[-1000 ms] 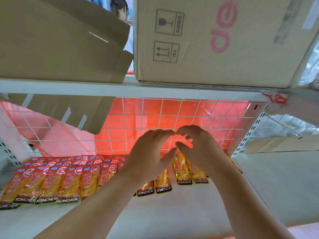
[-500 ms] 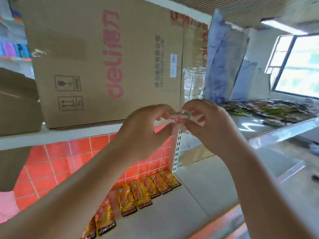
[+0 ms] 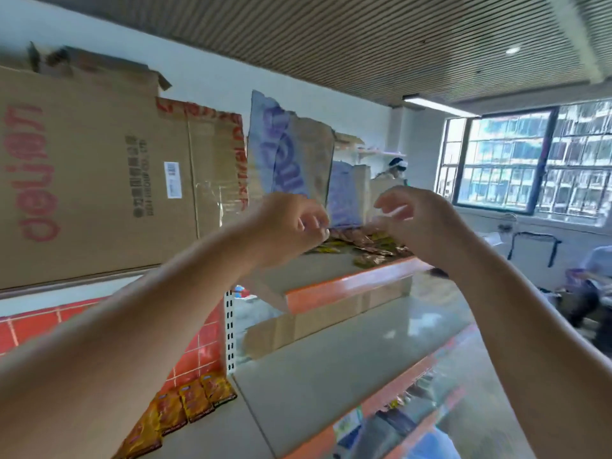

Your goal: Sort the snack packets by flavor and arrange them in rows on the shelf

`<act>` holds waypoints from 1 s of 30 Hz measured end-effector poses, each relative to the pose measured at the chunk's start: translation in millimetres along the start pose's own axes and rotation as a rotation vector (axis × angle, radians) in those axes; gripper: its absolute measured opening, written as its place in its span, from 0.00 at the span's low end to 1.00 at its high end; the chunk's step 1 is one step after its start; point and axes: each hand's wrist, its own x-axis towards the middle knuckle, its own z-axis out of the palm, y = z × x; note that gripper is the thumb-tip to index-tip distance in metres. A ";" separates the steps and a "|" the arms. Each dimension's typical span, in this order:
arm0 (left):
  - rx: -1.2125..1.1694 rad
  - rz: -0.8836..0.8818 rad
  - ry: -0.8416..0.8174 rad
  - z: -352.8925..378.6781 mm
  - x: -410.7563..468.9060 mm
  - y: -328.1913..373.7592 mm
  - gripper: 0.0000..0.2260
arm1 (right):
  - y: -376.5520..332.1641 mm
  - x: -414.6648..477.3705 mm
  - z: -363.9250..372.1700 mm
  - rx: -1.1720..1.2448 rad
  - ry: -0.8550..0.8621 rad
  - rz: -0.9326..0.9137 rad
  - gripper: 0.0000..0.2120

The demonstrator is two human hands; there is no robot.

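Reaching phase, by my read. The loose pile of brown and yellow foil snack packets (image 3: 367, 246) sits just beyond both hands, in the gap between them and slightly below the fingertips. It lies on the upper white shelf with the orange front lip (image 3: 347, 286).

- **Pile:** the packets lie flat and overlapping, with long axes in no common direction. They're too blurred to read flavour or which end faces out.
- **Left hand (image 3: 291, 226):** fingers are curled toward the palm, back of the hand to camera. With the motion blur I can't tell if it pinches anything.
- **Right hand (image 3: 419, 220):** fingers are loosely bent and spread, with nothing in them.
- **Why:** both hands are raised close together at pile height, which looks like the setup to pick the next batch, not to place one.

The sorted row of flat orange-yellow packets (image 3: 188, 409) is well below and left of the left hand, on the lower white shelf (image 3: 218, 438).

- **Lie:** they sit flat, side by side, with edges touching.
- **Axis:** long axes run front to back, with the dark label band toward the shelf's front edge, probably so the brand reads from the aisle.
- **Extent:** the row ends just short of the white perforated upright (image 3: 229, 329).

A large brown cardboard carton with red lettering (image 3: 99, 180) stands left of the left hand. Torn cardboard with purple print (image 3: 284, 154) is behind the hands, and a barred window (image 3: 530, 160) is off to the right of the right hand.
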 end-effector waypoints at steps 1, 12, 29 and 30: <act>0.032 0.006 -0.023 4.6 8.6 10.2 0.09 | 12.3 0.2 -11.3 -0.011 -0.001 0.012 0.08; 0.155 -0.045 -0.164 47.7 79.6 27.3 0.08 | 95.5 13.4 -50.6 -0.125 -0.118 0.082 0.08; 0.184 -0.344 -0.325 120.9 215.6 -105.3 0.09 | 172.2 152.3 57.0 -0.239 -0.318 -0.017 0.08; 0.202 -0.369 -0.354 123.9 223.3 -110.8 0.09 | 174.0 159.4 62.4 -0.238 -0.330 -0.021 0.08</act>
